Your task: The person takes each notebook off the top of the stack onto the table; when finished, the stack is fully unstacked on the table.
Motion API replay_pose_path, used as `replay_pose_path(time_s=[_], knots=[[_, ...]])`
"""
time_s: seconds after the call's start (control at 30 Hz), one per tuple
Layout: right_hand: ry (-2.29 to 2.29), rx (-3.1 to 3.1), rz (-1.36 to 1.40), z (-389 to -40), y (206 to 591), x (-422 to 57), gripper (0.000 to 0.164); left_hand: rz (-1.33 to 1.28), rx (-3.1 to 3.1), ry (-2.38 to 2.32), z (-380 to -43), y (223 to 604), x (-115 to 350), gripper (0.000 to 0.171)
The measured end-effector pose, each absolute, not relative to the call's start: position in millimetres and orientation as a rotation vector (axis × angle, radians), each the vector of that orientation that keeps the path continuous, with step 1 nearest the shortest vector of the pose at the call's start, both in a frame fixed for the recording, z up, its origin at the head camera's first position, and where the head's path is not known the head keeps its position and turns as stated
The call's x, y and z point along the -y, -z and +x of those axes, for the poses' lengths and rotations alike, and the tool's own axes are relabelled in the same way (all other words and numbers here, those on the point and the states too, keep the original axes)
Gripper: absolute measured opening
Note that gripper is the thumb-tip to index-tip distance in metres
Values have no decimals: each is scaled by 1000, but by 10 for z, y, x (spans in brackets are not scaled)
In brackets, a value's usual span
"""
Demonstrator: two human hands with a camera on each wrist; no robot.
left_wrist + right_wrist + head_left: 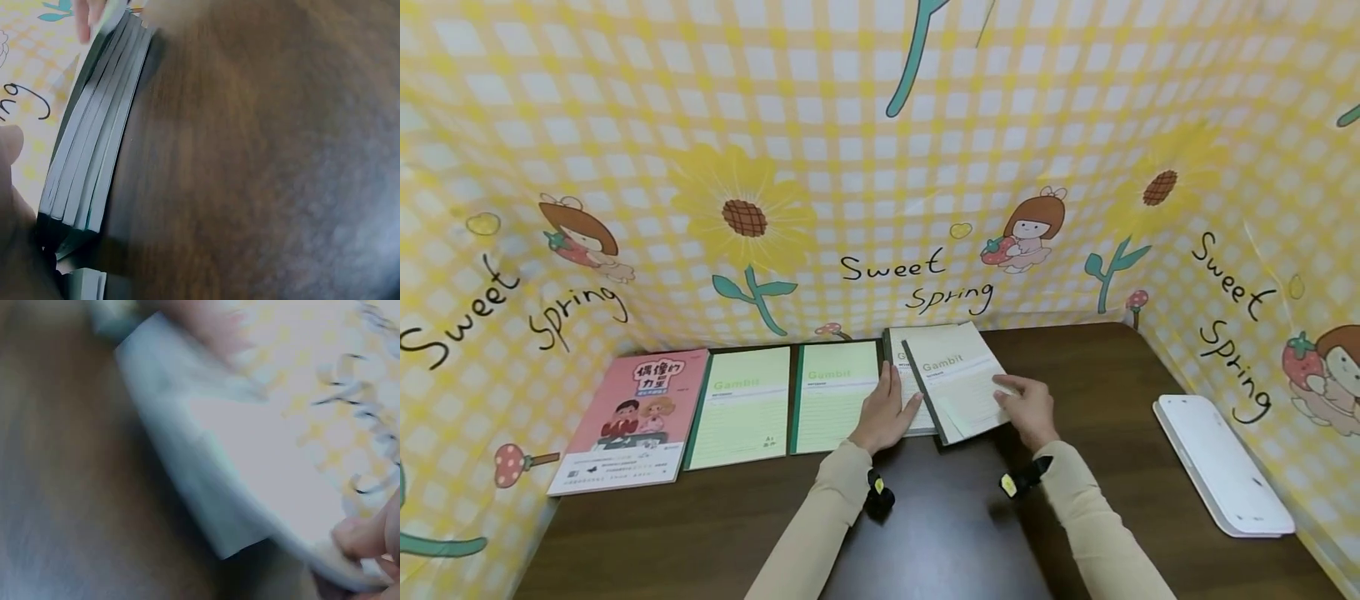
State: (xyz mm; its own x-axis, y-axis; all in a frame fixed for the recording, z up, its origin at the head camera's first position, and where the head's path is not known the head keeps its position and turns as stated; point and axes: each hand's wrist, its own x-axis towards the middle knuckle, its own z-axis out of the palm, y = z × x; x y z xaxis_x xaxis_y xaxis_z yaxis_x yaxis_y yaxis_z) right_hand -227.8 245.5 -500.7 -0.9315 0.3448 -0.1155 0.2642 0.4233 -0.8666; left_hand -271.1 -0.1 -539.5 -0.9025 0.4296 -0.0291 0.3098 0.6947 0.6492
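Note:
My right hand (1028,408) pinches the right edge of a dark-spined Gambit notebook (958,387). That notebook lies askew over a stack of notebooks (917,335), its lower corner past the stack's front edge. With fingers extended, my left hand (880,415) rests at the stack's left side, beside the tilted notebook's spine. Several page-block edges (103,125) show one above another in the left wrist view. In the blurred right wrist view, my thumb (365,537) presses on the pale notebook (250,456) near its edge.
To the left, two green-spined Gambit notebooks lie side by side, one farther left (739,408) and one nearer the stack (835,400). A pink illustrated book (640,417) is beyond them. A white flat case (1225,467) sits at the right. Yellow checked cloth (880,183) surrounds the brown table (1090,358).

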Motion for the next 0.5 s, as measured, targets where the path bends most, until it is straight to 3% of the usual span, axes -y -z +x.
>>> replay_pose_path(time_s=[0.5], knots=[[-1745, 2046, -936, -2176, 4696, -3095, 38, 580, -2778, -939, -2697, 5411, -20, 86]])
